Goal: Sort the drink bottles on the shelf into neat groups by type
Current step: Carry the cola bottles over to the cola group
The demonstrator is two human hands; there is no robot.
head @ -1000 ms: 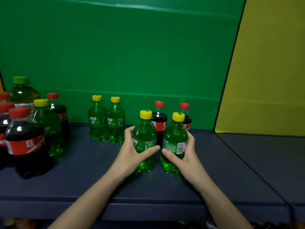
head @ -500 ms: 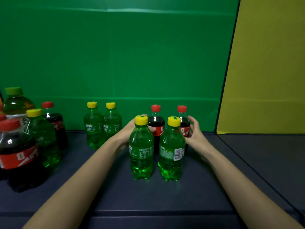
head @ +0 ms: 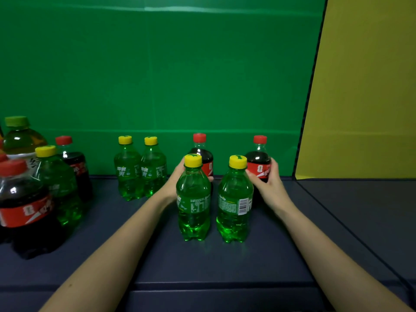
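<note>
Nearest on the dark shelf (head: pixel 202 262), two small green soda bottles with yellow caps stand upright side by side, slightly apart: the left green bottle (head: pixel 194 206) and the right green bottle (head: pixel 235 208). At the near left edge a large cola bottle (head: pixel 22 208) with a red cap stands in front of a cluster of others, among them a green bottle with a yellow cap (head: pixel 58 188).

Behind the front pair, both bare forearms reach in. The left hand (head: pixel 177 179) is partly hidden by the left green bottle; its fingers curl around the left cola bottle (head: pixel 203 158), holding it at the label. The right hand (head: pixel 267 183) wraps its thumb and fingers around the right cola bottle (head: pixel 258 163), gripping its lower body. Both cola bottles are upright with red caps, well apart from each other.

Farther left, close to the green back wall (head: pixel 157 75), a pair of green bottles (head: pixel 140 172) stands touching. A yellow panel (head: pixel 364 86) closes the far right.
</note>
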